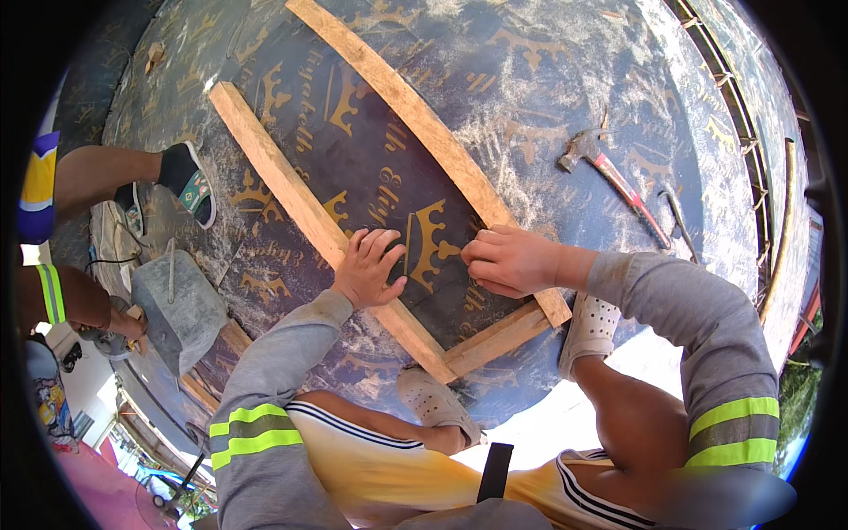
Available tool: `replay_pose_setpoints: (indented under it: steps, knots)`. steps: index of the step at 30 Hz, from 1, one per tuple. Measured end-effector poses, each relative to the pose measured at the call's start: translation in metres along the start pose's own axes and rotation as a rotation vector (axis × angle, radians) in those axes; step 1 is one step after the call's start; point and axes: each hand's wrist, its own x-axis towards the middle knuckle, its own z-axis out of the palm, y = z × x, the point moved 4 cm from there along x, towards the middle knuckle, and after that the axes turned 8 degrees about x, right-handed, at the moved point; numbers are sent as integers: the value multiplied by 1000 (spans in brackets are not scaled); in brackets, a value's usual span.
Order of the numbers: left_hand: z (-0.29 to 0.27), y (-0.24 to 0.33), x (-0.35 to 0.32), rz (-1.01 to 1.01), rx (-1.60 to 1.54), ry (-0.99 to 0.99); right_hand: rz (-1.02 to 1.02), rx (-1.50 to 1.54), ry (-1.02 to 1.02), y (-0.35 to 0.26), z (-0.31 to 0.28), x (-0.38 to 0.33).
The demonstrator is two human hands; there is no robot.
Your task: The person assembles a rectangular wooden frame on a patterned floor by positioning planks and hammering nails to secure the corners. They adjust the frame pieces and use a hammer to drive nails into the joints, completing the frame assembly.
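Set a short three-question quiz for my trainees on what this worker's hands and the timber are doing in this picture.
1. True or false: the hammer is held in the right hand.
2. Which strip does the left hand rest against?
A. the left wooden strip
B. the right wooden strip
C. the short cross strip
3. Fill in: the strips lie on a dark ____ dusted with sawdust.

Key
1. False; it lies apart on the board, beyond that hand.
2. A
3. board

Head view, steeply down, close over board [530, 132]
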Motion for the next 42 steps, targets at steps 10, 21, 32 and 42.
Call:
replay_pose_setpoints:
  steps: [10,21,32,42]
  knots:
    - [-4,4,15,-47,90,-192,800,-164,267,-69,-71,-136]
    - [13,9,12,-143,105,-275,1492,157,355,-154,-30,-241]
    - [15,-1,1,-144,118,-242,1669,716,163,-117,23,-247]
    - [42,-7,9,-37,294,-68,1610,589,8,-102,5,-269]
